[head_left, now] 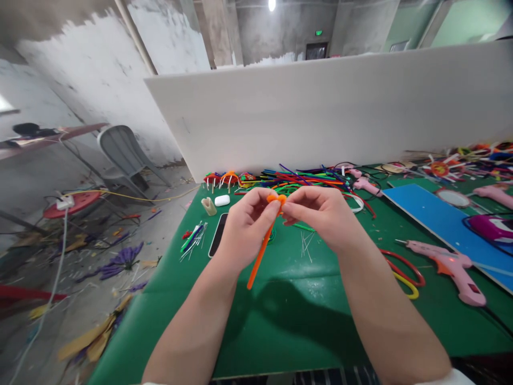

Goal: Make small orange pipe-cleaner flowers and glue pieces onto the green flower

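An orange pipe cleaner (259, 262) is held up above the green table, its top end bent into small loops and its straight tail slanting down to the left. My left hand (250, 222) pinches it just under the loops between thumb and fingers. From the other side, my right hand (320, 214) closes its thumb and fingertips on the looped end. Exactly how the loops are wound is partly hidden by the fingers. Behind my left hand a dark-screened phone (218, 235) lies partly covered.
A pink glue gun (449, 267) and a blue board (452, 230) lie at the right. Many coloured pipe cleaners (300, 177) are heaped at the back, before a white panel (320, 117). A white earbud case (222, 200) and thin wires (194, 240) sit at the left on the green table (180, 315).
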The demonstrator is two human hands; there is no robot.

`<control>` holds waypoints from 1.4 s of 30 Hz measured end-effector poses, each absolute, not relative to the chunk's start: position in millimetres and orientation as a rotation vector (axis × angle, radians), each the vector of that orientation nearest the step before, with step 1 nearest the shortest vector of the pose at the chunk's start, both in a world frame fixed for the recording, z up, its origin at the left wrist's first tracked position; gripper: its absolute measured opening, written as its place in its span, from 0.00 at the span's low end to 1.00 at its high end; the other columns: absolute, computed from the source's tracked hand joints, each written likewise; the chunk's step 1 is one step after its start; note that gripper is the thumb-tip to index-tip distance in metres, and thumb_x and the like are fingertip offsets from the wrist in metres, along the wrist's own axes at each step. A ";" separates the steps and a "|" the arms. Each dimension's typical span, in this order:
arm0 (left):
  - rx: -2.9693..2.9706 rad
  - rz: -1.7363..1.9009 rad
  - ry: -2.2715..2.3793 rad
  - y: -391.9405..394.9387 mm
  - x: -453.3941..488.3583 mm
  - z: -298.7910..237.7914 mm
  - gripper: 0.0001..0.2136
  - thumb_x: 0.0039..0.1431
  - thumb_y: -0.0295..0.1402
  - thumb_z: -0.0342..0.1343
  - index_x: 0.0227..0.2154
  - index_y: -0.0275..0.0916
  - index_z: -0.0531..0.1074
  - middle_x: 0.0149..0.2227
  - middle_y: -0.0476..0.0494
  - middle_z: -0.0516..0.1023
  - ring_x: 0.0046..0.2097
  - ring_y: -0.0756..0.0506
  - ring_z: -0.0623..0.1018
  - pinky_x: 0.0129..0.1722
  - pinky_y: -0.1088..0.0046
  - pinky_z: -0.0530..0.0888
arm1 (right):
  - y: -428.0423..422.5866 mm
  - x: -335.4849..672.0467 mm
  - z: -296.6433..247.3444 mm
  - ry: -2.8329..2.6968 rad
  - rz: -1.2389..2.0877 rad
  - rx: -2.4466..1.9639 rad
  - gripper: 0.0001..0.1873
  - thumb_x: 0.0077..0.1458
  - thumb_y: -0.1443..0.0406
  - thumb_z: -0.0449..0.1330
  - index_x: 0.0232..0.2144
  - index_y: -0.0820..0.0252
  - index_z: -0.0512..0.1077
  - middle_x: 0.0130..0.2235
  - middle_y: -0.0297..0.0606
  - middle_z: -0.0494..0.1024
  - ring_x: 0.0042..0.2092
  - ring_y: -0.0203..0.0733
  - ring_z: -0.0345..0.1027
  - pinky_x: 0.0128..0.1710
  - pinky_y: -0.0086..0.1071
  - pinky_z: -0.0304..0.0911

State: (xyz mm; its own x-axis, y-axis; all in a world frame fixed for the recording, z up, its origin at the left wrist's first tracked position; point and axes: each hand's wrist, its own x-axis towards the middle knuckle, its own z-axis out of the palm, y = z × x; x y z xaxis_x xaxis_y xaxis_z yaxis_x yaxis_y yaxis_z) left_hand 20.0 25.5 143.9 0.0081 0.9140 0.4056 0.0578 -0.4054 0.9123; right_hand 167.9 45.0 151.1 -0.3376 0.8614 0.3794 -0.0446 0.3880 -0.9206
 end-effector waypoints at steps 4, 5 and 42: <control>1.566 1.548 1.056 27.5 20.1 143.2 0.06 0.51 0.35 0.56 0.30 0.39 0.70 0.29 0.49 0.73 0.30 0.52 0.73 0.30 0.78 0.70 | 45.3 166.6 150.3 -1.626 1.033 -0.773 0.09 0.45 0.60 0.62 0.28 0.60 0.73 0.28 0.34 0.75 0.31 0.35 0.69 0.31 0.29 0.67; 1.568 1.562 1.067 27.9 19.9 143.4 0.06 0.51 0.35 0.57 0.30 0.39 0.71 0.29 0.49 0.73 0.31 0.52 0.73 0.31 0.77 0.70 | 45.5 165.9 149.8 -1.627 1.014 -0.779 0.09 0.45 0.60 0.62 0.28 0.60 0.74 0.29 0.34 0.76 0.32 0.35 0.69 0.31 0.29 0.67; 1.810 1.412 1.212 45.8 8.1 135.9 0.06 0.50 0.33 0.57 0.30 0.37 0.72 0.28 0.49 0.75 0.30 0.52 0.74 0.31 0.77 0.71 | 56.1 170.4 142.6 -1.882 0.681 -0.999 0.07 0.51 0.63 0.57 0.30 0.58 0.74 0.28 0.33 0.76 0.29 0.34 0.68 0.29 0.28 0.60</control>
State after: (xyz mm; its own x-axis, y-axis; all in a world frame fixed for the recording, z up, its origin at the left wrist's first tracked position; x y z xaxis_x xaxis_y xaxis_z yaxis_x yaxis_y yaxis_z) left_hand 8.1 45.8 135.9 0.0467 0.8861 0.4612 0.3215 -0.4505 0.8329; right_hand 170.4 56.1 142.6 -0.2957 0.8472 0.4413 0.3685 0.5274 -0.7656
